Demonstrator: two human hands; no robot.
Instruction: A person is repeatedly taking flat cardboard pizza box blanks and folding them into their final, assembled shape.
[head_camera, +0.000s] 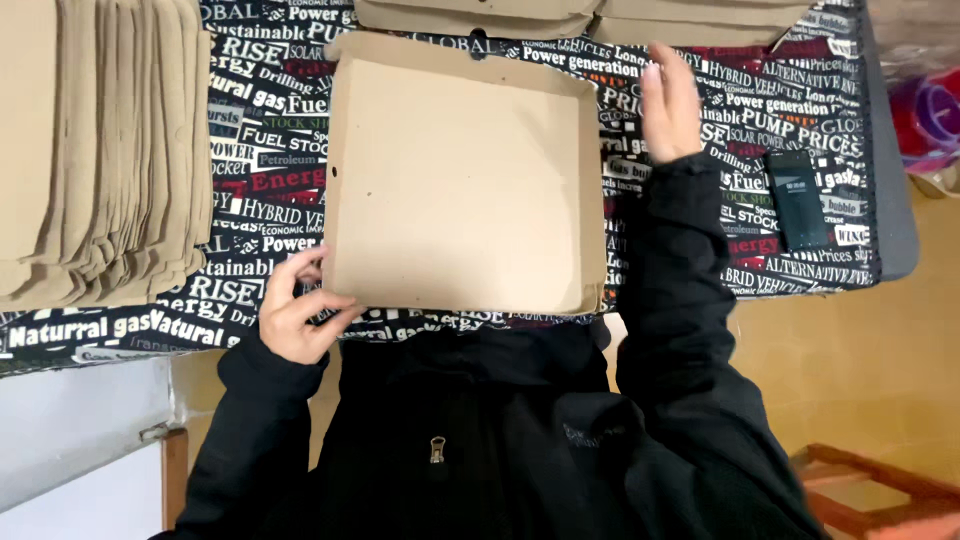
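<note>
A brown cardboard box tray (460, 180) with raised side walls lies flat on the table in front of me. My left hand (297, 308) grips its near left corner, fingers curled on the edge. Out past the tray's far right corner, my right hand (670, 100) is raised above the table with flat, spread fingers, touching nothing. Both arms wear black sleeves.
A stack of flat cardboard blanks (100, 150) lies at the left. Folded boxes (590, 15) sit at the table's far edge. A dark phone-like device (797, 198) rests on the printed tablecloth (780, 110) at right. A wooden frame (870, 485) stands lower right.
</note>
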